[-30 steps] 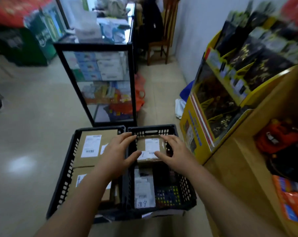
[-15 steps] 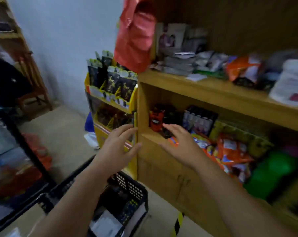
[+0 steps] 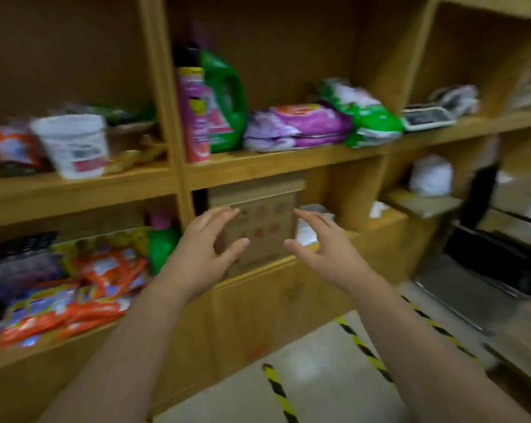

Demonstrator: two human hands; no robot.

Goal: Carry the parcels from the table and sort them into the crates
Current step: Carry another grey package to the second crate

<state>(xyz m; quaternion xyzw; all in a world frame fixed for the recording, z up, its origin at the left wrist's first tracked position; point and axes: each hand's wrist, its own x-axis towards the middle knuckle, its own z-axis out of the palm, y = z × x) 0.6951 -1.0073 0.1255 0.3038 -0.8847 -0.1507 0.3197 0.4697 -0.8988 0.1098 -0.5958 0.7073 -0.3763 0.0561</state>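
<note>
Both my hands are raised in front of me with fingers spread and nothing in them. My left hand [image 3: 206, 251] and my right hand [image 3: 322, 248] face each other a short way apart. Behind them a brown cardboard box [image 3: 264, 221] with red print stands in a lower compartment of a wooden shelf unit [image 3: 258, 163]. Neither hand touches the box as far as I can tell. No crates or parcels from the task are in view. The picture is blurred by motion.
The shelves hold a white tub [image 3: 73, 143], a pink spray can [image 3: 194, 114], a green bottle [image 3: 227, 102], pink and green bags [image 3: 301, 125] and orange packets [image 3: 84, 288]. Yellow-black tape [image 3: 365, 346] marks the floor. A dark object [image 3: 499, 257] sits at the right.
A second ago my hands were over a small parcel in the right black crate. The view has since swung right, past the yellow display rack, to the wooden shelves. My hands stay empty.
</note>
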